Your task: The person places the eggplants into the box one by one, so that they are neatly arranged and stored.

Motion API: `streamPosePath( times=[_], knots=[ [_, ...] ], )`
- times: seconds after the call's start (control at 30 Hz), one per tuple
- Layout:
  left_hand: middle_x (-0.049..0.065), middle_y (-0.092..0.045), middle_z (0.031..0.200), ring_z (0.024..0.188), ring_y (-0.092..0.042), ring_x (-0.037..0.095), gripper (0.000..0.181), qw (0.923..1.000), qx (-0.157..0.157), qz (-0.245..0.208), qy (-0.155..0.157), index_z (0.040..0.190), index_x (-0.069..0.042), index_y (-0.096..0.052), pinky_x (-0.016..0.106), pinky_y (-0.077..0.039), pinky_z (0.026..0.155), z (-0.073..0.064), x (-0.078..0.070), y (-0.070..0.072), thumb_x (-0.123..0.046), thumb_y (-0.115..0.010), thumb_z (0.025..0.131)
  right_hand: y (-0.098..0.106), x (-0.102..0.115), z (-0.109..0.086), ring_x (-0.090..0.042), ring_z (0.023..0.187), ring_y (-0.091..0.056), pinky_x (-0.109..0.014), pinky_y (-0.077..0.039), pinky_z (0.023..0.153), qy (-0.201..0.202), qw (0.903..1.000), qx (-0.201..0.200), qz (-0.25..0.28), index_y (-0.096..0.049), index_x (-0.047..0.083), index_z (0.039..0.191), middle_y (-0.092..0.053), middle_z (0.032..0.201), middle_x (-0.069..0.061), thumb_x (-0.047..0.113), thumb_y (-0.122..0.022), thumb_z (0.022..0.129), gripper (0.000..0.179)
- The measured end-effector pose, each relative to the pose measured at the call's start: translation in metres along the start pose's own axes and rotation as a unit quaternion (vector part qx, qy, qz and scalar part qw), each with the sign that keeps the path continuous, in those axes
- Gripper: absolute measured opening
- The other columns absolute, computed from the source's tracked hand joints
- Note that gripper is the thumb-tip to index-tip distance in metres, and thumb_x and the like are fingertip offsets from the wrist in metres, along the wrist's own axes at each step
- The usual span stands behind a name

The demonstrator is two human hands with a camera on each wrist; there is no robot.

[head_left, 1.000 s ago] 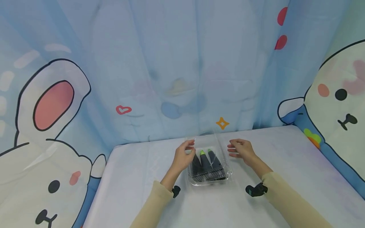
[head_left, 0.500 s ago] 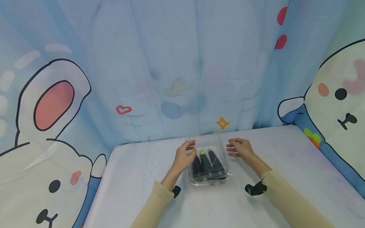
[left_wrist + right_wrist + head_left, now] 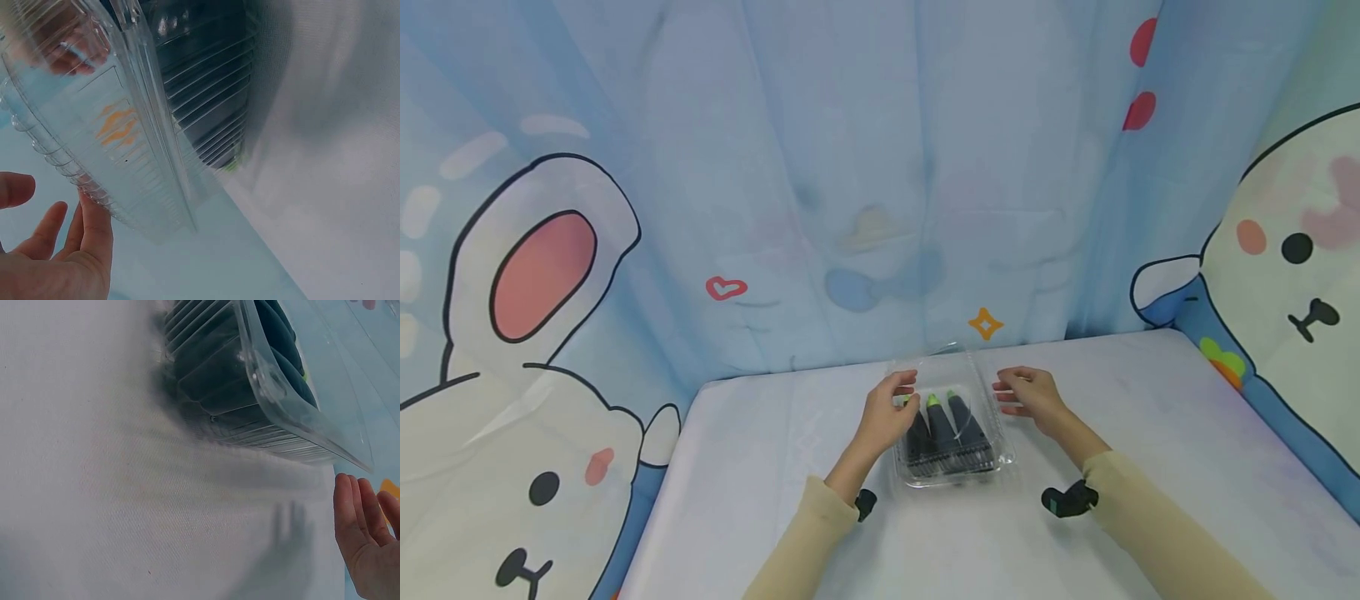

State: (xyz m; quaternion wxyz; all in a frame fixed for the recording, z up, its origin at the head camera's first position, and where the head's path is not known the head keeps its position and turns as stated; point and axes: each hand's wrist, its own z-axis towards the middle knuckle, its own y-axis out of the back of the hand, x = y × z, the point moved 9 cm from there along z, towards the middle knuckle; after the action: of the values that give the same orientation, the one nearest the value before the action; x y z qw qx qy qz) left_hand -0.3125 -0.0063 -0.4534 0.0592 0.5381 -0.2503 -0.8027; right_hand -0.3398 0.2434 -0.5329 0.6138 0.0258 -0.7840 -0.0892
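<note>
A clear plastic clamshell box (image 3: 1006, 454) stands on the white-covered table with its lid (image 3: 131, 156) raised. Inside lie several dark tapered objects (image 3: 942, 427) with bright green tips, fanned toward the far end; their kind is unclear. My left hand (image 3: 883, 414) is beside the box's far left part, fingers bent softly, thumb apart. In the left wrist view, the fingertips (image 3: 90, 206) are right at the lid's ridged edge. My right hand (image 3: 1032, 398) hovers at the right side, holding nothing. Its straight fingers (image 3: 344, 503) point toward the lid's corner in the right wrist view.
White cloth covers the table (image 3: 767, 467). A blue curtain (image 3: 880, 167) with cartoon animals hangs close behind the table's back edge and along both sides. Dark wrist cameras (image 3: 1070, 498) sit by the cream sleeves (image 3: 1157, 521).
My right hand has shifted slightly left, closer to the box. The left hand has edged a little to the right. The box has barely moved.
</note>
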Motion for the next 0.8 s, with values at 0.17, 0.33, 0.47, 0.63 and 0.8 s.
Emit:
streamPosePath(
  times=[0.17,0.33,0.47,0.63,0.8],
  knots=[
    [0.017,-0.06,0.128,0.114,-0.061,0.031,0.038,1.0,0.002,0.007,0.0,0.135,-0.002,-0.056,0.048,-0.053,0.088,-0.0001,0.0007,-0.0013,-0.007,-0.056,0.097,-0.0014,-0.0013,0.0006,-0.013,0.086,-0.068,-0.03,-0.059,0.072,0.004,1.0,0.003,0.0,-0.049,-0.01,0.135,-0.065,0.116,-0.021,0.025,-0.049,0.102,0.048],
    [0.016,-0.06,0.128,0.114,-0.061,0.028,0.039,0.9995,0.003,0.031,-0.003,0.135,-0.003,-0.056,0.042,-0.055,0.087,0.0001,0.001,-0.0026,-0.008,-0.056,0.096,-0.0017,-0.0021,0.0011,-0.015,0.087,-0.069,-0.029,-0.059,0.071,0.005,1.0,0.001,-0.006,-0.049,-0.009,0.135,-0.066,0.115,-0.021,0.025,-0.05,0.102,0.048],
    [0.018,-0.059,0.129,0.114,-0.061,0.029,0.041,0.9983,0.011,0.055,-0.015,0.136,-0.001,-0.055,0.036,-0.056,0.085,-0.0006,-0.0004,-0.005,-0.008,-0.056,0.096,-0.0022,-0.0021,0.0007,-0.012,0.084,-0.069,-0.029,-0.058,0.07,0.004,0.9999,0.001,-0.012,-0.05,-0.009,0.135,-0.066,0.116,-0.021,0.025,-0.049,0.102,0.048],
    [0.022,-0.058,0.128,0.113,-0.061,0.03,0.042,0.9975,0.011,0.063,-0.028,0.136,0.0,-0.055,0.037,-0.056,0.084,-0.0009,-0.0035,-0.0063,-0.008,-0.056,0.095,-0.0024,-0.0036,0.0018,-0.007,0.079,-0.067,-0.028,-0.058,0.069,0.004,1.0,0.003,-0.006,-0.05,-0.009,0.134,-0.068,0.112,-0.017,0.025,-0.049,0.102,0.047],
    [0.02,-0.059,0.128,0.111,-0.062,0.029,0.042,0.9964,0.008,0.078,-0.031,0.136,-0.001,-0.055,0.032,-0.056,0.083,-0.002,-0.003,-0.0069,-0.008,-0.056,0.095,-0.0032,-0.0034,0.0009,-0.009,0.081,-0.068,-0.028,-0.058,0.069,0.009,1.0,0.005,-0.001,-0.05,-0.01,0.135,-0.067,0.113,-0.018,0.025,-0.049,0.102,0.048]
  ],
)
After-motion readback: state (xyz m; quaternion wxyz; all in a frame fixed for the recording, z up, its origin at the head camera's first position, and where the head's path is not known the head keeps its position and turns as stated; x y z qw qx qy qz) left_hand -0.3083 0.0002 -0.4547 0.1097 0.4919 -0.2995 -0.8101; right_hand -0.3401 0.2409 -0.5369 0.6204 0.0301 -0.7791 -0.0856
